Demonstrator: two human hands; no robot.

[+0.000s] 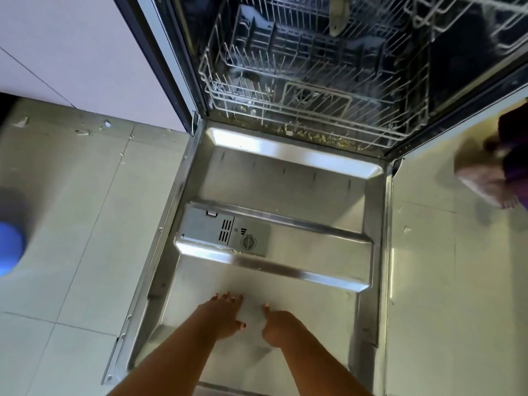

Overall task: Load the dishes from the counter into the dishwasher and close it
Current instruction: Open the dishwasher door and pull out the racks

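The dishwasher stands open, its steel door [285, 178] folded flat down in front of me. The white wire lower rack [314, 90] sits inside the tub and I see no dishes in it. Part of the upper rack [468, 21] shows at the top right. My left hand [225, 312] hovers over the near end of the door with straight fingers pointing forward. My right hand [278, 327] is beside it, a short gap between them, with one fingertip showing and the other fingers tucked from sight. Neither hand holds anything. No counter or dishes are in view.
The detergent dispenser [225, 232] sits on the door's inner face. Food crumbs [314, 135] line the tub's front lip. A blurred blue object [10, 247] is at the left edge. Another person's blurred foot [491, 181] is on the tiled floor at right. White cabinet fronts [71, 47] stand to the left.
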